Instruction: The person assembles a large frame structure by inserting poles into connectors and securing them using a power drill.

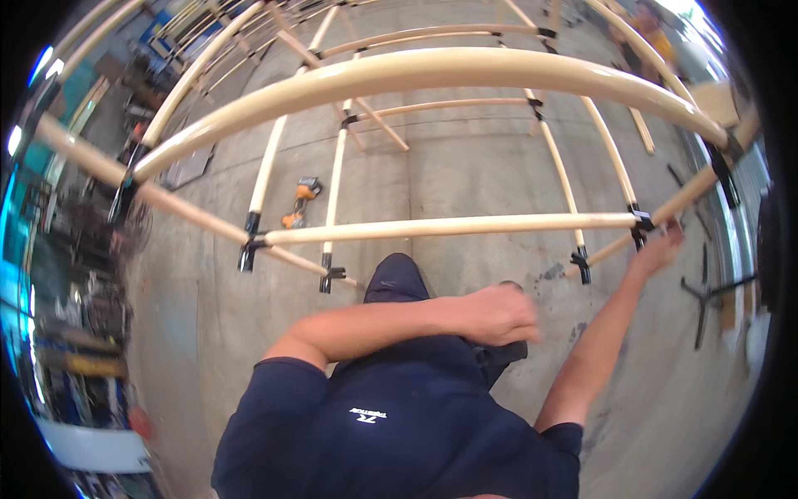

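In front of me stands a frame of pale poles joined with black connectors. My right hand (659, 251) reaches forward to the frame's right side, beside a black joint (642, 221) where the near crossbar (449, 226) meets a sloping pole (687, 198). Its fingers are drawn together near that pole; what they hold, if anything, is too small to tell. My left hand (502, 315) is curled closed in front of my body, slightly blurred and apart from the frame. Whatever may be inside it is hidden.
An orange and black cordless power tool (301, 202) lies on the concrete floor inside the frame. A thick upper rail (432, 70) arches across the front. Cluttered shelving (87, 312) lines the left. A black stand (705, 293) is at right; another person (652, 41) is far right.
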Action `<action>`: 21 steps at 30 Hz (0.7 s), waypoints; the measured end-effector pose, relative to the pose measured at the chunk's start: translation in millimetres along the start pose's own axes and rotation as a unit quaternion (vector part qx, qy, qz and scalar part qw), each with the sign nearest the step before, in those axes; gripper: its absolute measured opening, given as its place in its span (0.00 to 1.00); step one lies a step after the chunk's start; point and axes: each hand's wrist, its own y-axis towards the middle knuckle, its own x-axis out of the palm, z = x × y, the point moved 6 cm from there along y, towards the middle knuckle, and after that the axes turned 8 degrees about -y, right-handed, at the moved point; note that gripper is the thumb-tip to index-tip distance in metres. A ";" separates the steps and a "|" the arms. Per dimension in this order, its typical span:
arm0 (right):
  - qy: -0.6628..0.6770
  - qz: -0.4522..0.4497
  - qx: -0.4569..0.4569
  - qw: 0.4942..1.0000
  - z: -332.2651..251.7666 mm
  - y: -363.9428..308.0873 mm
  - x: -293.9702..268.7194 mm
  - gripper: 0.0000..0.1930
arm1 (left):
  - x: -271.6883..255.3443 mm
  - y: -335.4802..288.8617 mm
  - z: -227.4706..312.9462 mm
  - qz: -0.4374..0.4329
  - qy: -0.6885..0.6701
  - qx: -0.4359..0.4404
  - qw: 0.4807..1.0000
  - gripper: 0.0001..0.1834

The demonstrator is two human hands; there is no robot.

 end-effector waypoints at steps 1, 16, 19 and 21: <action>0.059 0.039 0.011 0.997 -8.4 -13.0 -15.9 0.32 | 7.9 -35.4 -18.2 0.023 -0.066 -0.029 0.997 0.17; -0.038 -0.579 -0.390 0.715 -320.1 -219.1 59.7 0.14 | -272.6 -223.8 9.9 0.347 0.073 -0.277 0.893 0.15; -0.042 -0.644 -0.484 0.591 -345.0 -258.5 77.4 0.19 | -385.7 -227.0 -78.8 0.529 0.111 -0.245 0.805 0.24; -0.031 -0.655 -0.465 0.595 -351.8 -264.8 74.5 0.21 | -456.3 -245.0 -155.7 0.614 0.105 -0.243 0.744 0.25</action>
